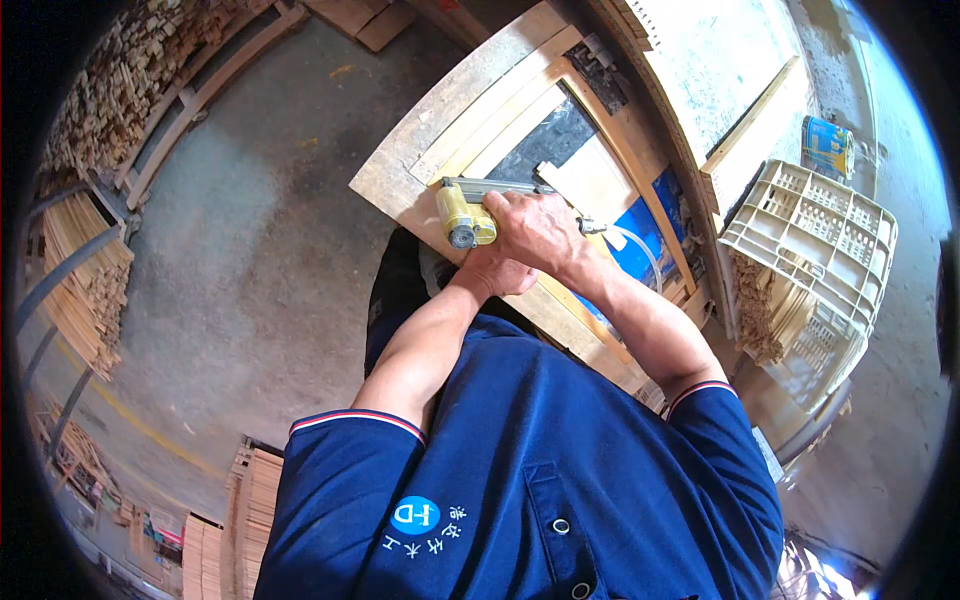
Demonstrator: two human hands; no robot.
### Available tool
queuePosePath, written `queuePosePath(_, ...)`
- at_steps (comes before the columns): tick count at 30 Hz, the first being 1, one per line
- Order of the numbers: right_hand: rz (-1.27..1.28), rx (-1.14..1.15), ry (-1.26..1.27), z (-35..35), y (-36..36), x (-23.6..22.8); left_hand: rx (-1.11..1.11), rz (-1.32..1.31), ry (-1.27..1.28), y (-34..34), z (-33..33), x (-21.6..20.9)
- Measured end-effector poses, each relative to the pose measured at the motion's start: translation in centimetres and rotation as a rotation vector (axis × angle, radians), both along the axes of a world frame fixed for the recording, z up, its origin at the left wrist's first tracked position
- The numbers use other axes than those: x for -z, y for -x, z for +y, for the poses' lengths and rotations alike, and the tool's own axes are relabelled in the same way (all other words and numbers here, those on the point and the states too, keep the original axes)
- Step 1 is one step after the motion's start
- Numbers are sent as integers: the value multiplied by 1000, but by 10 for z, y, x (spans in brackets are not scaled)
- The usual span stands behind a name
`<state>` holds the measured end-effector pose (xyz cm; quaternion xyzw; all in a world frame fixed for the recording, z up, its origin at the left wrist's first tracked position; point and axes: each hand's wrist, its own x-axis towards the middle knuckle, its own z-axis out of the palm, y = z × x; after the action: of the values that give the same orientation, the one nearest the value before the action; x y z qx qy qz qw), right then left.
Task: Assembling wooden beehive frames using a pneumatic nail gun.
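My right hand (543,232) is wrapped round the grip of a yellow and grey air nail gun (458,212), whose rounded yellow head points toward the near left. A pale air hose (643,243) joins it by a metal fitting at the right. Close below, my left hand (502,274) is closed at the near edge of the wooden workbench (392,182); whatever its fingers grip is hidden. Beyond the gun, light wooden strips (515,130) lie across the bench, and a small pale wood piece (560,187) lies beside the gun.
Stacked wood strips (120,90) fill the far left, with another bundle (85,270) below. At the right stand a cream plastic crate (815,225) and a blue and yellow tin (828,147). Bundled sticks (765,310) sit beside the crate. Concrete floor (240,220) lies left of the bench.
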<state>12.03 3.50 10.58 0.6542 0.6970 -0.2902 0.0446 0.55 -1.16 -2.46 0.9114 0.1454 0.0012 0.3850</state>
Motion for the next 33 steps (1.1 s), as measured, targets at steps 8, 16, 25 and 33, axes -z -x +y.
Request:
queuePosePath(8,98,154,-35,-27,-11,-37,-20,66,-65,3,-8,12)
queuePosePath(16,68,1030,-6,-208,-82,-64,-30,-208,-263,-13,17,-28)
queuePosePath(25,-475,1622,73,-497,-177,5,32,-172,-411,-13,6,-20)
queuePosePath(33,-634,1630,85,-609,-225,100,65,-138,-471,-17,3,-16)
